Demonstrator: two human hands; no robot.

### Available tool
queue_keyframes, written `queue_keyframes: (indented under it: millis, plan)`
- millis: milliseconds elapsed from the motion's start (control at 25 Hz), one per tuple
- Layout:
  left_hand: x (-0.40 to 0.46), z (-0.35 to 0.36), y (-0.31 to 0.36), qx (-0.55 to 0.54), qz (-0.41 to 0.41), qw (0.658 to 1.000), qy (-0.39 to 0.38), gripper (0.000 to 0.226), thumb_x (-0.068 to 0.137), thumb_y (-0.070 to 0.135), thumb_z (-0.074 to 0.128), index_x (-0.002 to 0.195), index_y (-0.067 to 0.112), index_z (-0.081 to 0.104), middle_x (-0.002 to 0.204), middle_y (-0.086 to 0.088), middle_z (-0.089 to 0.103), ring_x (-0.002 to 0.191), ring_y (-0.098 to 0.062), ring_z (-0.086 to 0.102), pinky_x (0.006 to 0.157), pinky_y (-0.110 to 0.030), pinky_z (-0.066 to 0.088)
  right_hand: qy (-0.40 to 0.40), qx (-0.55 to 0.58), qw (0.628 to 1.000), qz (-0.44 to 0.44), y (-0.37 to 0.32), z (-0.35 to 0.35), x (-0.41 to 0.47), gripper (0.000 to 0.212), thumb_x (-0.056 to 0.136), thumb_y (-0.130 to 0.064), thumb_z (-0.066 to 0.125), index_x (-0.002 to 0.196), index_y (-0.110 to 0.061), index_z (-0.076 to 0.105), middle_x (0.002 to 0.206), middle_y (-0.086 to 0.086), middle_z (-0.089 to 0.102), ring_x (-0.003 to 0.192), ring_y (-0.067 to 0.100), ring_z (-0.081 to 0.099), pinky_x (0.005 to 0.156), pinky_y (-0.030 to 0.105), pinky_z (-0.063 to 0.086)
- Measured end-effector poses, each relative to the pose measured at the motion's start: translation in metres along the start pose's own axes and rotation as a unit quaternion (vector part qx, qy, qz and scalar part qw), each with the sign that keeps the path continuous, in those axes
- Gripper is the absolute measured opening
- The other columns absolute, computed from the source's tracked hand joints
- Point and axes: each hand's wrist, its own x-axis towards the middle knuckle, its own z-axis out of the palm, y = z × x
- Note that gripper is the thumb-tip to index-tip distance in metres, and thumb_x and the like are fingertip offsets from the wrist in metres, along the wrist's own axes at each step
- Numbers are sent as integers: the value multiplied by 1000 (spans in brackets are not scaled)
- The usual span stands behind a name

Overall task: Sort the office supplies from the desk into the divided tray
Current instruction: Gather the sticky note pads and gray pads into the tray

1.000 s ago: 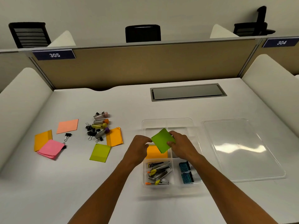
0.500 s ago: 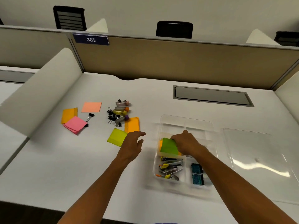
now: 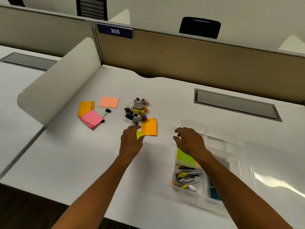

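Observation:
The clear divided tray (image 3: 221, 134) stands at the right. A green sticky pad (image 3: 185, 157) lies on an orange one in its left middle compartment, small staplers (image 3: 188, 179) fill the front left one, and blue boxes (image 3: 214, 194) sit beside them. My left hand (image 3: 132, 140) rests on a yellow-green sticky pad (image 3: 140, 135) on the desk and covers most of it. My right hand (image 3: 188, 140) hovers at the tray's left edge, fingers loosely curled, holding nothing. On the desk lie an orange pad (image 3: 149, 127), binder clips (image 3: 129, 113), capped tubes (image 3: 139, 109), pink (image 3: 91, 119), salmon (image 3: 109, 102) and orange (image 3: 85, 108) pads.
The tray's clear lid (image 3: 272, 169) lies flat to the right. A grey cable hatch (image 3: 236, 104) is set into the desk behind the tray. A curved white side divider (image 3: 54, 90) bounds the desk on the left, a tan partition at the back.
My right hand left the green pad in the tray and lifted toward its left edge. My left hand reached onto the yellow-green pad. The camera turned left.

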Motion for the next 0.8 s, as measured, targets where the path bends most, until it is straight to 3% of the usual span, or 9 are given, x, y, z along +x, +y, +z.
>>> queue_keyframes:
  millis: [240, 360, 560, 800]
  plan:
    - [12, -7, -26, 97, -62, 993, -38, 75, 85, 33, 68, 146, 14, 29, 147, -11, 34, 128, -32, 39, 101, -43, 37, 0, 22, 1000, -16, -50, 22, 27, 48, 95, -41, 54, 138, -20, 49, 135, 4, 53, 126, 26, 45, 94, 42, 46]
    - [19, -4, -35, 116, -85, 987, -71, 89, 82, 46, 69, 149, 13, 20, 148, -12, 31, 129, -33, 36, 101, -43, 39, -18, 28, 999, 7, -70, 35, 41, 52, 94, -43, 56, 137, -15, 48, 134, 9, 51, 124, 30, 48, 95, 42, 46]
    - [19, 4, -41, 151, -90, 981, -83, 101, 76, 62, 67, 149, 13, 17, 149, -11, 30, 130, -31, 36, 100, -41, 40, -43, 37, 996, 69, -87, 54, 64, 61, 90, -49, 61, 134, -9, 44, 131, 13, 48, 119, 33, 50, 90, 41, 46]
    - [21, 6, -51, 163, -71, 980, -94, 102, 73, 55, 73, 149, 15, 19, 143, -10, 37, 125, -29, 38, 96, -38, 41, -61, 23, 988, 142, -98, 70, 83, 83, 81, -62, 65, 137, -8, 38, 134, 13, 45, 122, 34, 50, 89, 44, 48]
